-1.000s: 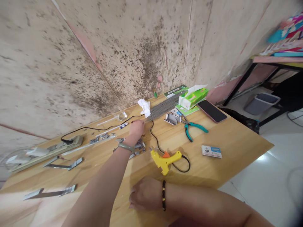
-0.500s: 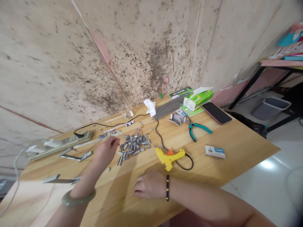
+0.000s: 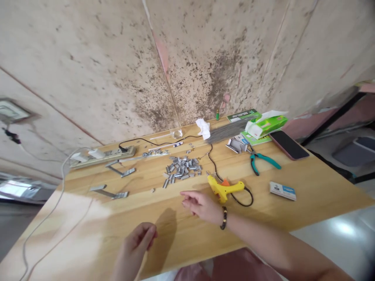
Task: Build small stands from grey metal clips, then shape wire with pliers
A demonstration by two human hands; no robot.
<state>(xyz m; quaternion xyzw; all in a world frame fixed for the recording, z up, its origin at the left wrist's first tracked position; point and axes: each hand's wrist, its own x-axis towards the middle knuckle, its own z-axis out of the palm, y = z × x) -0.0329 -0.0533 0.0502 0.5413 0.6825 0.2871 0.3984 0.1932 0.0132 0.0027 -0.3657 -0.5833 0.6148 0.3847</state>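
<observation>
My left hand (image 3: pixel 137 242) is closed, thumb against curled fingers, above the near part of the table. Anything it may hold is hidden. My right hand (image 3: pixel 202 206), with a dark beaded bracelet (image 3: pixel 224 217), has its index finger stretched out and the other fingers loosely bent, and nothing shows in it. It is nearest to a yellow hot glue gun (image 3: pixel 222 188) with an orange trigger. Beyond the fingertips lies a loose pile of small grey metal staple strips (image 3: pixel 182 168). Two bent shapes joined from such pieces, one nearer (image 3: pixel 109 193) and one farther (image 3: pixel 120 171), lie left of the pile.
Teal-handled pliers (image 3: pixel 263 160), a small white-and-blue box (image 3: pixel 283 191) and a phone (image 3: pixel 289 144) lie at the right. Thin grey rods (image 3: pixel 230 130), crumpled tissue (image 3: pixel 203 128) and a green tissue pack (image 3: pixel 268 125) lie along the back. A power strip (image 3: pixel 102 158) stands at the back left, with trailing cables.
My left hand has drawn back from beside the pile toward the near edge. My right hand has moved forward, its index finger now extended. The view has turned left.
</observation>
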